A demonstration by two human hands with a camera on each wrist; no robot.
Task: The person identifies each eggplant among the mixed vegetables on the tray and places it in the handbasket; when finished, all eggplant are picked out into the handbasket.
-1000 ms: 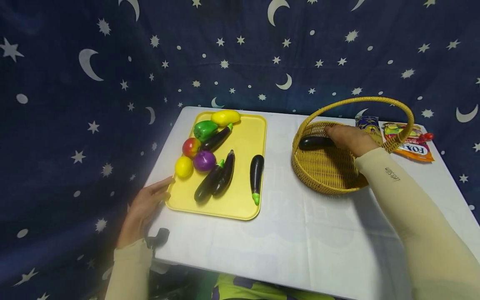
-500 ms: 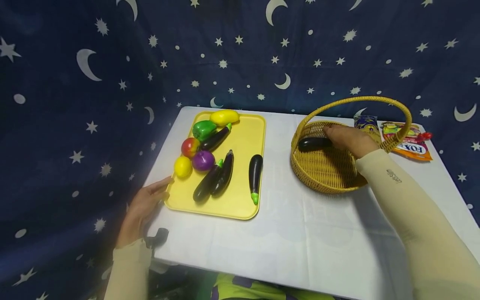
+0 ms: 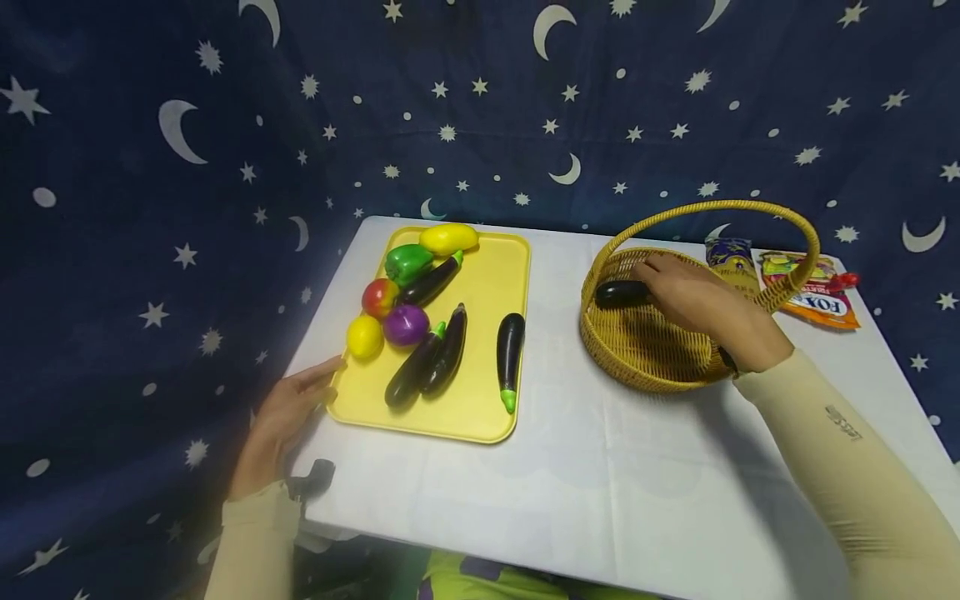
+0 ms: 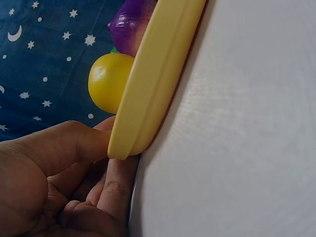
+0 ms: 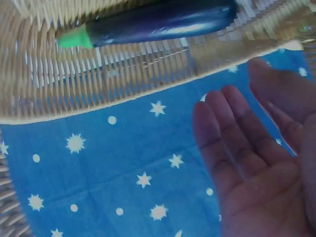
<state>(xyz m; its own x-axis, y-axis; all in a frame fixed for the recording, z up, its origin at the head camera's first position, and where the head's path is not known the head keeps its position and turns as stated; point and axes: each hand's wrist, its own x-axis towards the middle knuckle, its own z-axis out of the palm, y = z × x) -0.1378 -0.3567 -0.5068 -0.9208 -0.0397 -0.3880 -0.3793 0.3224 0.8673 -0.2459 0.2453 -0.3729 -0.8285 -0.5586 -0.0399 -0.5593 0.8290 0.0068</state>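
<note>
In the head view, my left hand (image 3: 288,412) is at the near left edge of a yellow tray (image 3: 487,275). The left wrist view has its thumb and finger pinching the tray's rim (image 4: 148,89), beside a lemon (image 4: 109,81). My right hand (image 3: 701,304) is over the wicker basket (image 3: 618,362), where a dark eggplant (image 3: 621,294) lies against the far left side. From the right wrist, the green-tipped eggplant (image 5: 163,24) rests on the weave, apart from the extended fingers of the right hand (image 5: 261,158); nothing is in its palm.
The tray also bears several eggplants (image 3: 510,354), a purple round fruit (image 3: 406,325), a red-yellow fruit (image 3: 380,297), a green pepper (image 3: 408,264) and a yellow mango-like fruit (image 3: 448,239). The basket's tall handle (image 3: 712,207) arches overhead. Snack bags (image 3: 817,304) lie right of it.
My right hand has drawn back a little from the basket's eggplant, its wrist and forearm shifting right and nearer to me. The eggplant stays in the basket. The left hand keeps its place.
</note>
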